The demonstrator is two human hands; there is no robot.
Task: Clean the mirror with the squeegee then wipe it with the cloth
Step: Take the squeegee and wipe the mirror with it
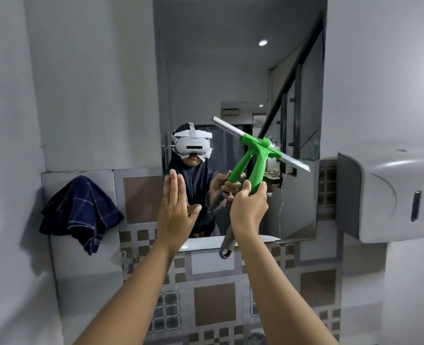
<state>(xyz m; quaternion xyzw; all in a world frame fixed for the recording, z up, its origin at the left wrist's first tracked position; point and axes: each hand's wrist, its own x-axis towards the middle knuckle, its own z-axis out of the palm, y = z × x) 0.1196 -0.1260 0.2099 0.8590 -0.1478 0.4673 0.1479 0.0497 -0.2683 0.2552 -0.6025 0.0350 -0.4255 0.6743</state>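
A tall wall mirror (231, 70) fills the middle of the head view. My right hand (249, 207) grips the green squeegee (258, 155) by its handle, grey end hanging below my wrist. Its metal blade (226, 127) is tilted, high at the left, low at the right, against or very near the lower right glass. My left hand (172, 207) is raised flat, fingers together, thumb out, in front of the mirror's lower left corner, holding nothing. A dark blue checked cloth (79, 215) hangs over a ledge at the left.
A grey wall dispenser (390, 195) juts out at the right, close to the mirror's edge. Patterned brown and grey tiles (213, 300) cover the wall below the mirror. A person wearing a headset is reflected in the glass.
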